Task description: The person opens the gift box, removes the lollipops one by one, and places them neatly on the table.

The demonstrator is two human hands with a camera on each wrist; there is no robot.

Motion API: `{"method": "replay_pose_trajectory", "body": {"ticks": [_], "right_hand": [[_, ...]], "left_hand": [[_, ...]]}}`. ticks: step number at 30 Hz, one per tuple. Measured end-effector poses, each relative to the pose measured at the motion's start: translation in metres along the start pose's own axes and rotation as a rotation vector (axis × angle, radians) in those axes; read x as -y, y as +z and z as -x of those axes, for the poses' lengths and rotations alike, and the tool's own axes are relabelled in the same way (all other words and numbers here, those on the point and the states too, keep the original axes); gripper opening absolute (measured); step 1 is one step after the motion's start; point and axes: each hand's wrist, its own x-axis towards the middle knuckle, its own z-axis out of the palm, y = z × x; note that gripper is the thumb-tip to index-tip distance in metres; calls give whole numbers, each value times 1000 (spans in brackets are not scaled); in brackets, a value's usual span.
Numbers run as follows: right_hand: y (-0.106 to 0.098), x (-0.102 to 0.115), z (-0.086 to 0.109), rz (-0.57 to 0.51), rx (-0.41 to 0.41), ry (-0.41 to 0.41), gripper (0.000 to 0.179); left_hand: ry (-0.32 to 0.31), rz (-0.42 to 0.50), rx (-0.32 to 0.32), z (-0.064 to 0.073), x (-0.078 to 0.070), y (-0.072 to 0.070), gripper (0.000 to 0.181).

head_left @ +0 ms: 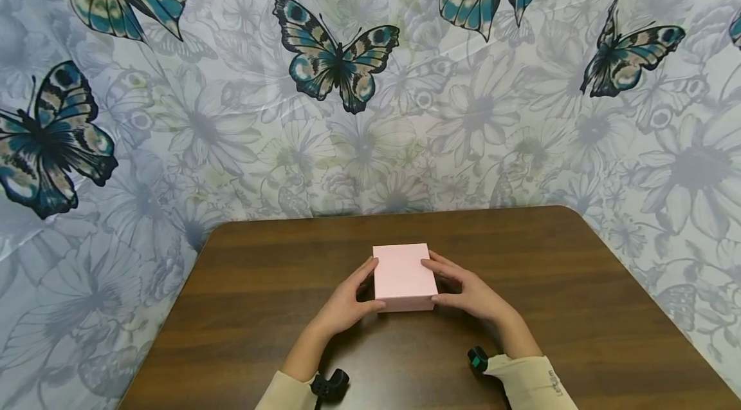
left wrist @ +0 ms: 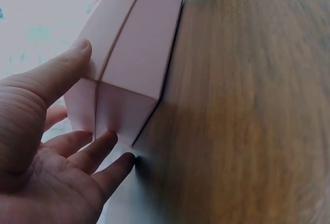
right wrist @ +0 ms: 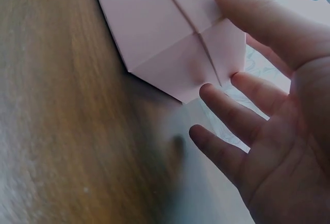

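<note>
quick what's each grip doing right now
Left grip: holding the pink box at its left side.
Right grip: holding the same pink box at its right side.

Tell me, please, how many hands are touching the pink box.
2. The left hand is at the left side of the pink box, its thumb by the near corner; the right hand mirrors it on the right.

I'm standing in what looks like a draped corner, at home or in a studio, I can't tell which: a creased hanging with grey flowers and teal butterflies surrounds the wood-grain worktop.
</note>
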Motion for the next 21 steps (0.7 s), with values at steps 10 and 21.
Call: {"method": "replay_pose_trajectory", "body": {"ticks": [10, 21], "right_hand": [[-2, -1, 0, 38, -9, -29, 65], [-2, 2, 0, 51, -37, -34, 62]], "left_hand": [[0, 2, -8, -2, -1, 0, 86], [7, 6, -10, -3, 0, 0, 86]]}}
